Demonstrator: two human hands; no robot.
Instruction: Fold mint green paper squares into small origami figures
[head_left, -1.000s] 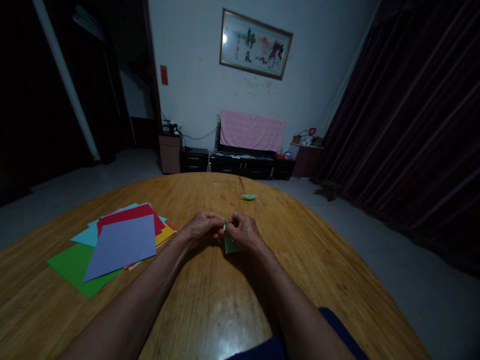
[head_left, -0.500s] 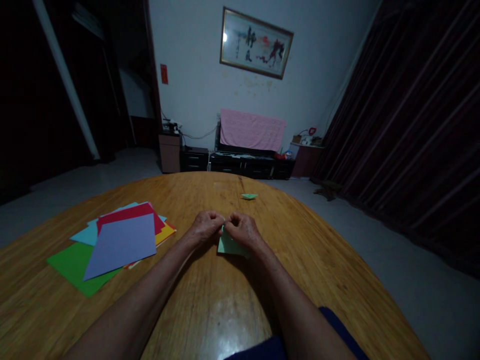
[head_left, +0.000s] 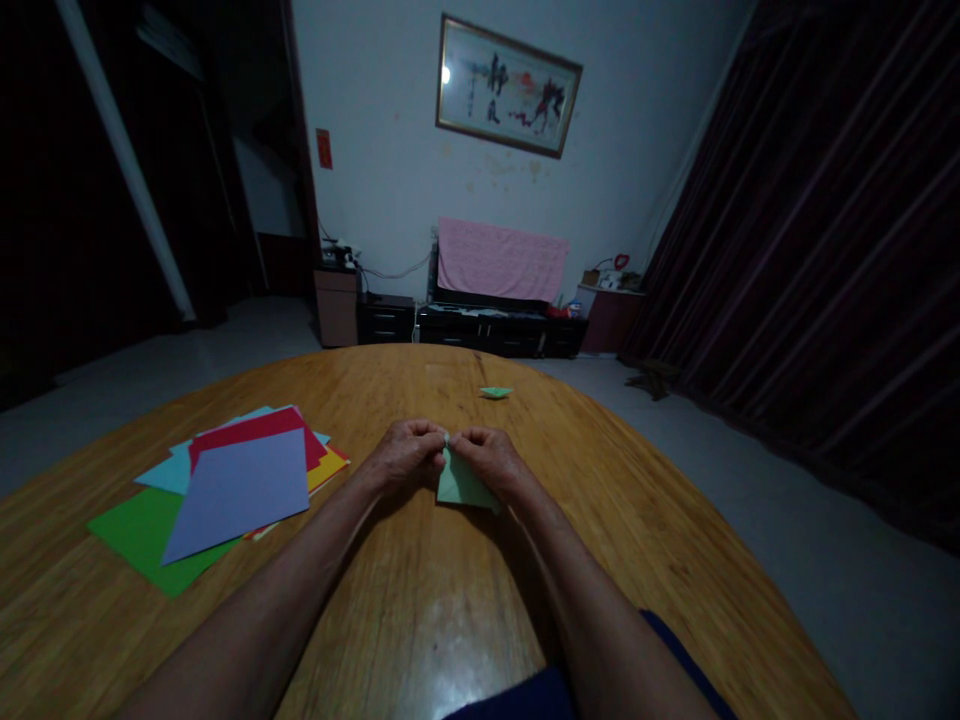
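Note:
A light green sheet of paper (head_left: 461, 484) is between my two hands over the middle of the wooden table (head_left: 420, 640). My left hand (head_left: 406, 452) pinches its upper left corner with thumb and fingers. Close beside it, my right hand (head_left: 487, 456) grips the upper edge of the same paper, fingers closed, and covers part of its right side. The fingertips of both hands nearly touch. Beyond my hands lies a small folded green paper piece (head_left: 496, 393).
Coloured sheets lie fanned at the left: a purple sheet (head_left: 244, 495) on top, with a red sheet (head_left: 255, 428), a green sheet (head_left: 142, 525), and light blue and yellow ones. Past the table's far edge stands a low black cabinet (head_left: 480, 330) under a pink cloth (head_left: 501, 262).
The fingers of my right hand have shifted and flattened slightly, and more of the light green paper shows below them. The whole view has moved a little.

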